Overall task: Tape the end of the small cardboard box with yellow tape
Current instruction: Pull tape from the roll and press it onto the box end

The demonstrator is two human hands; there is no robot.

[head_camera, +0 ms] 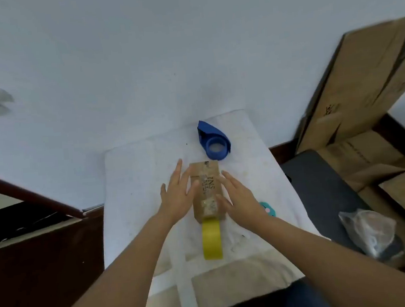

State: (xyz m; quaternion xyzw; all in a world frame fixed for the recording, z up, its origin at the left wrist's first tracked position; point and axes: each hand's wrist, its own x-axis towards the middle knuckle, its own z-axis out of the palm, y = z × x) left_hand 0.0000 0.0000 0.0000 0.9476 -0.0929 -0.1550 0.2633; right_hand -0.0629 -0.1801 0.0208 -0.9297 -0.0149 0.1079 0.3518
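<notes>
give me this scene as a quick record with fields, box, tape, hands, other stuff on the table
box: small cardboard box lying flat on the white table
tape: yellow tape runs from the box's near end toward the person
left hand: left hand open, flat against the box's left side
right hand: right hand open, flat on its right side
behind box: blue tape dispenser
by right hand: teal object, mostly hidden
</notes>
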